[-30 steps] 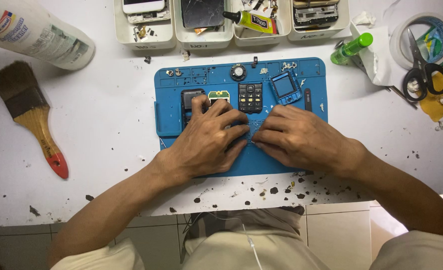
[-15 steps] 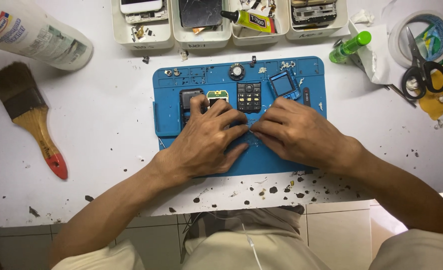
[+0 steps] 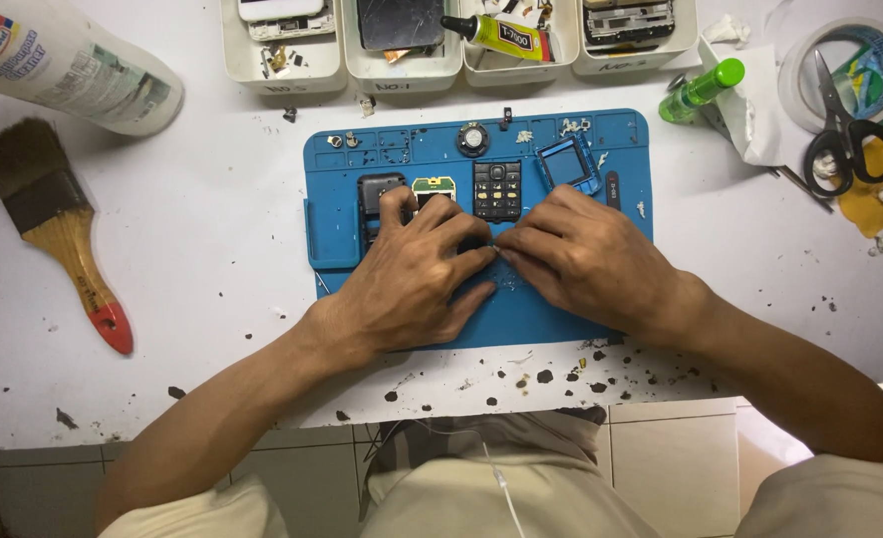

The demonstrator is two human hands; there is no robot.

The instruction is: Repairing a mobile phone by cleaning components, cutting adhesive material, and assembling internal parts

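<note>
Here both hands point(image 3: 496, 261) pinch a hidden small part, orientation unclear, on the blue mat point(image 3: 621, 179).

Both forearms are bare from elbow to wrist, with no watch, ring, bracelet or glove on the left hand point(image 3: 412, 284) or the right hand point(image 3: 586, 259). The fingernails are short and plain. Pale beige sleeves end near the elbows on both arms. The lap is covered in the same light beige cloth, and a thin white cord runs down it.
</note>
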